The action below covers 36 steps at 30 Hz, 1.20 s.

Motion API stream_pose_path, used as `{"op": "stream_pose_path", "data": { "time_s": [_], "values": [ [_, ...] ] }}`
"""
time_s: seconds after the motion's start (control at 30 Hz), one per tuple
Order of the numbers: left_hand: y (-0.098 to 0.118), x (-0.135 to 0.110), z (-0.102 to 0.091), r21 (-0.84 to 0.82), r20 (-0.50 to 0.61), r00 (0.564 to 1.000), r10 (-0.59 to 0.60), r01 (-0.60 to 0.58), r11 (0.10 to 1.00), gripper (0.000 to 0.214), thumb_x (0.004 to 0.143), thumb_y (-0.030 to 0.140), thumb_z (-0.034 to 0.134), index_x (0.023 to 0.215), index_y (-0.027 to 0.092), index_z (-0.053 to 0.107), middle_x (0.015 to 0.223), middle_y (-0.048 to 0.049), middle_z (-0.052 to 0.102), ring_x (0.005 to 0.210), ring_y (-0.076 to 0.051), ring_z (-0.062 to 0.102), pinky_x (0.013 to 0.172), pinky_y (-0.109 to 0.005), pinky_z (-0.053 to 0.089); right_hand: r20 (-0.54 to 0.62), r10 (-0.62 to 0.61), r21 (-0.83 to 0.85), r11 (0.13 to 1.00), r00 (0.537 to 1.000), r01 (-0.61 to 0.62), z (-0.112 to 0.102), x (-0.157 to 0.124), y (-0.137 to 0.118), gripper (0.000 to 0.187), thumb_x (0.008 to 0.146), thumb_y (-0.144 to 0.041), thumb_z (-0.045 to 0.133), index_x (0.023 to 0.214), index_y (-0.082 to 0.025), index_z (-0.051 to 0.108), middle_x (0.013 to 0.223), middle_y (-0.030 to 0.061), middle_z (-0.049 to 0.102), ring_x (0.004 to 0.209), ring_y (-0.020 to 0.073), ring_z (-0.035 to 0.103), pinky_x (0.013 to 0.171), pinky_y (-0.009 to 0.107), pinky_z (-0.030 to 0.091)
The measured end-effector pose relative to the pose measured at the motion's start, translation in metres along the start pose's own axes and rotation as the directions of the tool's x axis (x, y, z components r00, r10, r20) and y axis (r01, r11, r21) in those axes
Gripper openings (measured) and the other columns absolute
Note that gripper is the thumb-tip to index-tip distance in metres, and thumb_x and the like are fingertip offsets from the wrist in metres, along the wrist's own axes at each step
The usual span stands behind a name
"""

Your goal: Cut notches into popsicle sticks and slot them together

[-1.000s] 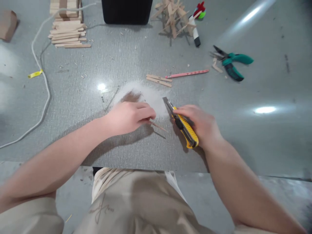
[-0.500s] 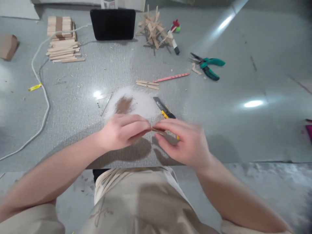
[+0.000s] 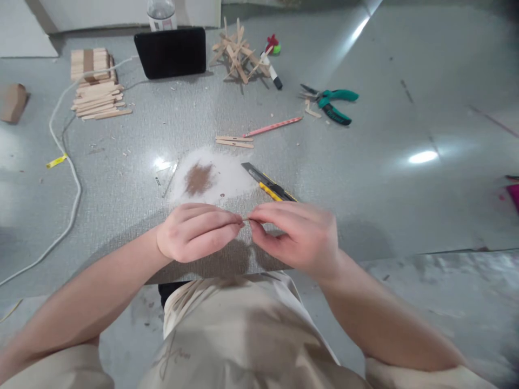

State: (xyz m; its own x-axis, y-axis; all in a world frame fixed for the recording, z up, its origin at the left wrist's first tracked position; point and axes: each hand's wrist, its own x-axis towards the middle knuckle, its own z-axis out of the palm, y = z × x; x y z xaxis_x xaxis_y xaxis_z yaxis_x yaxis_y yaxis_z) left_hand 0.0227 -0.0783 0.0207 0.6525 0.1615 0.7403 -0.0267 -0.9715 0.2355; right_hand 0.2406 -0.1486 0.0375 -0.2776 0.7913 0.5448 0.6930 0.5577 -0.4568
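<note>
Over the near edge of the table, my left hand is closed, its fingertips pinched together. My right hand faces it with thumb and forefinger pinched. A small bit of a thin wooden craft stick shows between the two sets of fingertips; the rest of it is hidden by the fingers. Just beyond my right hand lies a yellow and black utility knife. A whitish patch with a brown powdery smear is on the table beyond my left hand.
Farther back lie two marked craft sticks, a pink pencil and green-handled pliers. A black tablet-like screen stands between stacked sticks and a stick structure. A white cable runs along the left.
My right thumb and forefinger have closed together, and less of the craft stick shows. The view has shifted, so the table items appear farther left; the knife is less covered by my right hand.
</note>
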Motion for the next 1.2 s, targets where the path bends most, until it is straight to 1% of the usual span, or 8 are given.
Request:
{"op": "stream_pose_path", "data": {
  "time_s": [0.2,0.37,0.53,0.7,0.8,0.87,1.03,1.2],
  "values": [
    [0.001,0.008,-0.003,0.028,0.038,0.998,0.057,-0.058,0.998,0.014,0.099,0.012,0.049,0.096,0.014,0.063,0.094,-0.0137,0.08,0.095,-0.02,0.078,0.081,-0.029,0.068,0.006,0.037,-0.013,0.999,0.999,-0.037,0.001,-0.001,-0.002,0.022,0.085,-0.007,0.058,0.089,-0.027,0.065,0.076,-0.0026,0.076,0.067,0.0145,0.072,0.066,0.025,0.057],
    [0.001,0.011,-0.003,0.121,0.042,0.985,0.165,-0.169,0.978,0.015,0.096,0.011,0.053,0.087,0.015,0.065,0.091,-0.0116,0.08,0.093,-0.021,0.079,0.081,-0.028,0.068,0.041,0.095,-0.025,0.995,0.995,-0.094,0.0,0.0,-0.004,0.016,0.084,-0.009,0.057,0.082,-0.024,0.063,0.068,-0.003,0.072,0.059,0.0122,0.067,0.06,0.023,0.051],
    [-0.001,0.01,-0.003,0.148,0.056,0.97,0.238,-0.244,0.958,0.016,0.093,0.012,0.057,0.082,0.017,0.068,0.091,-0.0082,0.081,0.09,-0.021,0.079,0.083,-0.028,0.069,0.169,0.065,0.125,0.988,0.984,-0.087,-0.007,0.004,-0.001,0.019,0.087,-0.008,0.056,0.094,-0.022,0.067,0.081,-0.0012,0.077,0.07,0.0124,0.071,0.07,0.023,0.054],
    [0.0,0.008,0.0,0.085,0.186,0.952,0.244,-0.263,0.961,0.015,0.091,0.018,0.061,0.083,0.026,0.072,0.092,-0.0001,0.081,0.091,-0.021,0.079,0.086,-0.029,0.068,0.198,0.138,0.06,0.987,0.97,-0.152,-0.01,0.003,0.0,0.015,0.085,-0.011,0.055,0.086,-0.022,0.065,0.069,-0.0029,0.072,0.06,0.0112,0.066,0.059,0.022,0.048],
    [0.002,0.011,-0.001,0.132,0.147,0.946,0.289,-0.309,0.942,0.019,0.093,0.018,0.058,0.081,0.025,0.071,0.089,-0.0012,0.081,0.087,-0.02,0.08,0.085,-0.028,0.069,0.225,0.166,0.082,0.979,0.96,-0.189,-0.013,0.003,0.0,0.013,0.084,-0.012,0.055,0.083,-0.022,0.063,0.066,-0.0034,0.069,0.056,0.0104,0.063,0.057,0.022,0.047],
    [0.002,0.013,-0.003,0.151,0.095,0.958,0.27,-0.282,0.947,0.019,0.093,0.014,0.057,0.082,0.021,0.07,0.09,-0.0048,0.081,0.088,-0.02,0.079,0.085,-0.027,0.068,0.271,0.168,0.153,0.965,0.948,-0.215,-0.016,0.004,0.0,0.013,0.085,-0.012,0.056,0.085,-0.022,0.064,0.069,-0.0031,0.071,0.058,0.0104,0.065,0.059,0.021,0.05],
    [0.0,0.012,-0.007,0.034,0.066,0.995,0.079,-0.081,0.996,0.016,0.099,0.014,0.05,0.097,0.017,0.066,0.097,-0.0112,0.08,0.097,-0.02,0.078,0.084,-0.028,0.068,0.304,0.233,0.242,0.919,0.924,-0.312,-0.02,0.006,0.001,0.016,0.087,-0.013,0.063,0.099,-0.021,0.069,0.085,-0.0003,0.079,0.071,0.013,0.074,0.071,0.022,0.059],
    [-0.003,0.004,-0.003,-0.004,0.023,1.0,0.021,-0.021,1.0,0.01,0.096,0.011,0.056,0.101,0.014,0.065,0.099,-0.0131,0.079,0.095,-0.019,0.078,0.084,-0.028,0.067,0.309,0.287,0.276,0.885,0.907,-0.374,-0.017,0.001,0.007,0.023,0.087,-0.016,0.065,0.108,-0.025,0.071,0.095,0.0007,0.08,0.081,0.0169,0.078,0.077,0.026,0.063]
  ]
}}
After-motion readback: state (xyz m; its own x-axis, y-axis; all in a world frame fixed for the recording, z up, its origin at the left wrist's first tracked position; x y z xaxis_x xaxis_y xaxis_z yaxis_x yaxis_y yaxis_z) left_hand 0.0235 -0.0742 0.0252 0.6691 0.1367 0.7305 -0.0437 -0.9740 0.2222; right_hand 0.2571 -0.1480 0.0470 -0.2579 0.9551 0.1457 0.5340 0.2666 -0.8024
